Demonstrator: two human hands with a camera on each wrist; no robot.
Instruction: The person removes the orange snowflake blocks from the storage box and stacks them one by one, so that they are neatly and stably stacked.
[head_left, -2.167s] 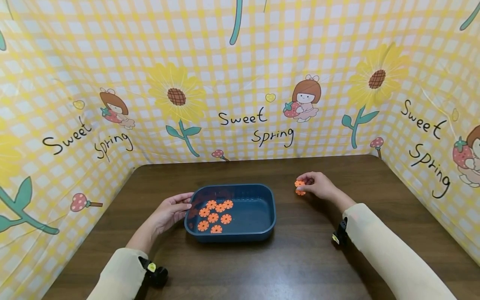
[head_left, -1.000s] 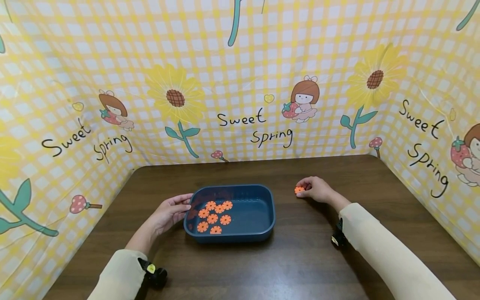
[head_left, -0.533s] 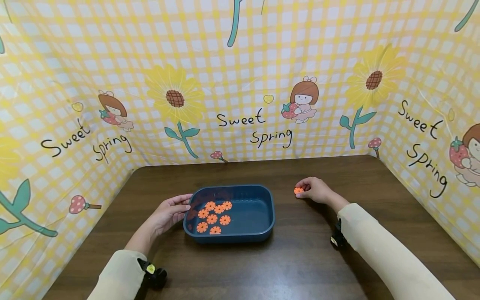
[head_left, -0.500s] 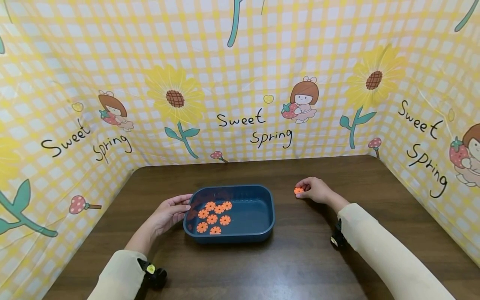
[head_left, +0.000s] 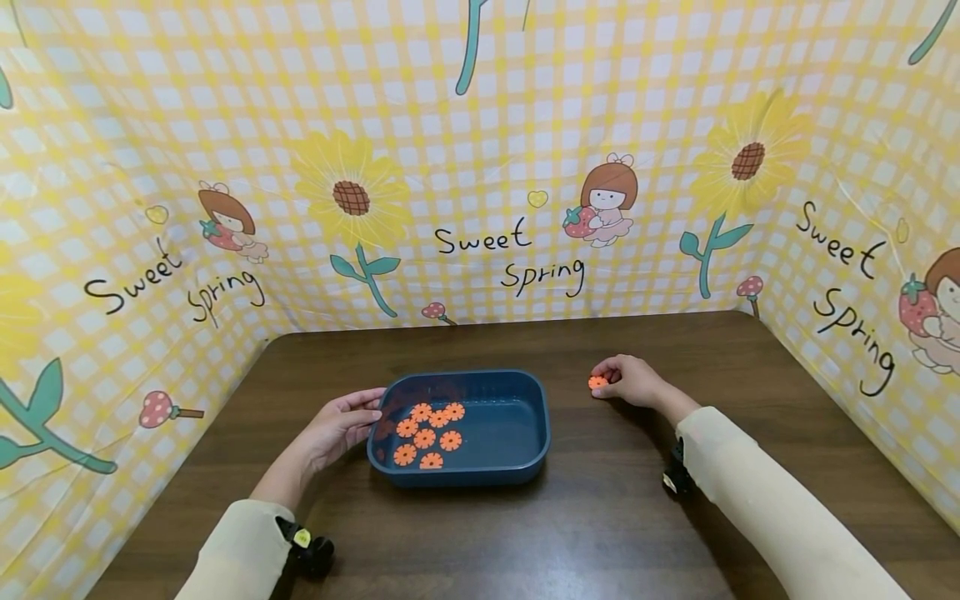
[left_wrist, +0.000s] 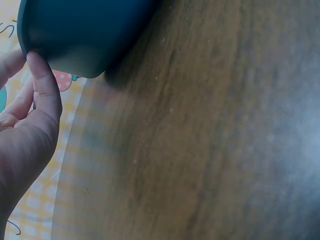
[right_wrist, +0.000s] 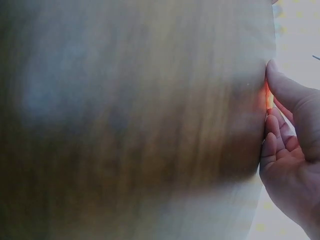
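Note:
A dark blue rectangular basin [head_left: 495, 477] stands on the table, with several orange notched, flower-shaped discs [head_left: 424, 438] lying in its left half. My left hand [head_left: 337, 427] pinches the basin's left rim between thumb and fingers. The left wrist view shows the thumb [left_wrist: 45, 85] against the basin's outer wall [left_wrist: 80, 30]. Right of the basin, low at the tabletop, my right hand [head_left: 630, 380] holds an orange disc [head_left: 597, 382] between thumb and fingers, partly hidden by them. Only an orange sliver of the disc [right_wrist: 269, 97] shows beside the thumb in the right wrist view.
A brown wooden table [head_left: 480, 542] carries everything. Yellow checked cloth [head_left: 480, 167] with flower and girl prints hangs behind it and along both sides. A small black camera [head_left: 315, 554] sits at the left wrist, another black device [head_left: 677, 479] at the right.
About two seconds ago two orange shapes, one above the other, showed at my right hand; now one shows, and the hand is slightly lower. The left hand and basin stay put.

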